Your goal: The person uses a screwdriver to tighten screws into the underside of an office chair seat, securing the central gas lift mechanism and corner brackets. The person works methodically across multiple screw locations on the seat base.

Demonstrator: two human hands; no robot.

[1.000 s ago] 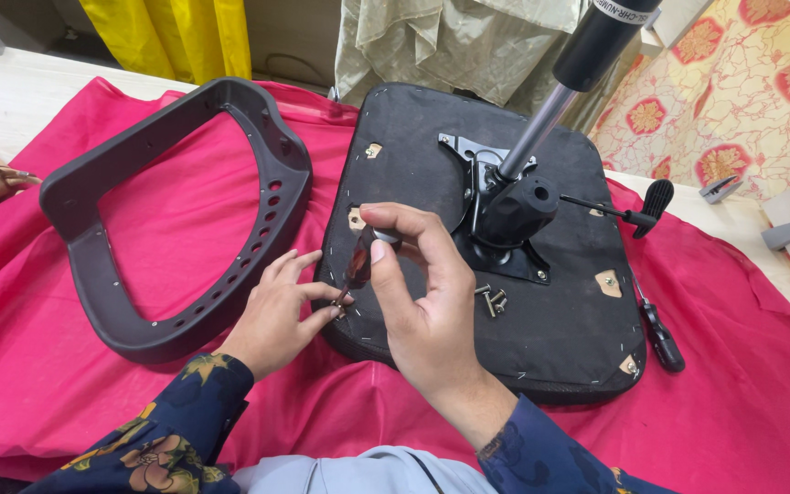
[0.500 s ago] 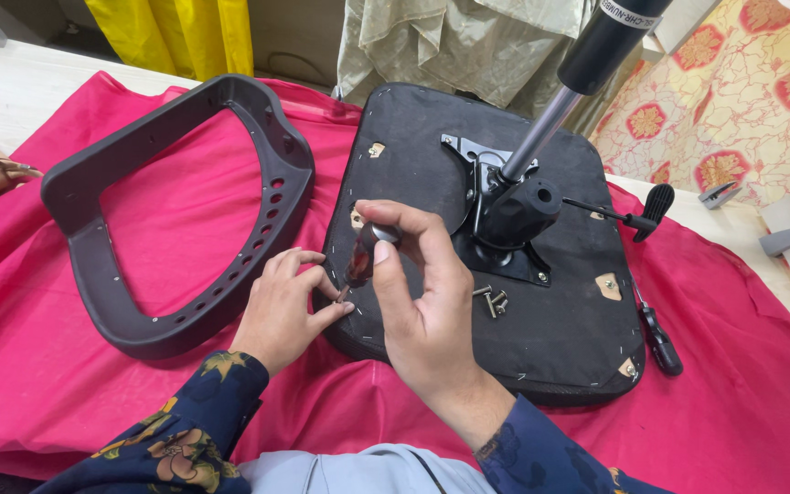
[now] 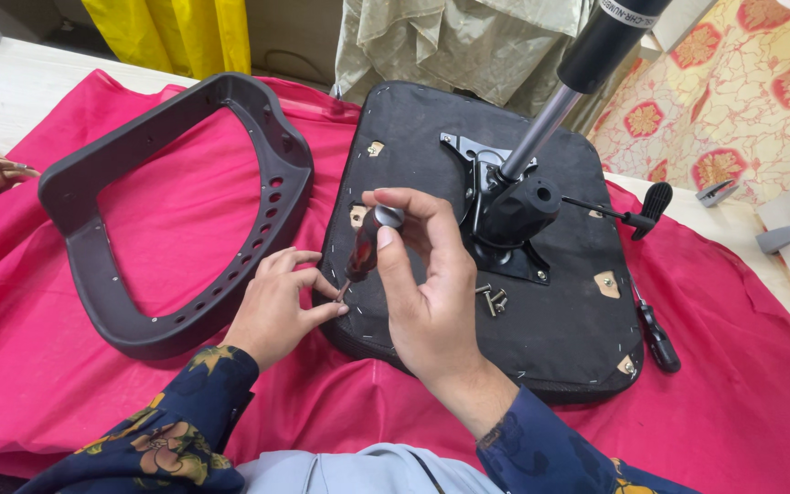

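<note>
Right hand (image 3: 427,302) closed around the handle of a small screwdriver (image 3: 363,247), thumb and fingers pinching its silver cap, shaft tilted down toward 7 o'clock. Left hand (image 3: 276,306) pinches the screwdriver tip at the near-left edge of the upturned black seat base (image 3: 550,338); whether a screw sits under the tip cannot be told. At 1 o'clock of the hands, the metal mechanism (image 3: 505,206) with gas cylinder (image 3: 587,64) rises from the base. Loose screws (image 3: 493,299) lie at 3 o'clock. Curved black frame (image 3: 139,238) rests at 9 o'clock on the red cloth (image 3: 29,366); a second screwdriver (image 3: 658,337) lies at the base's right edge
</note>
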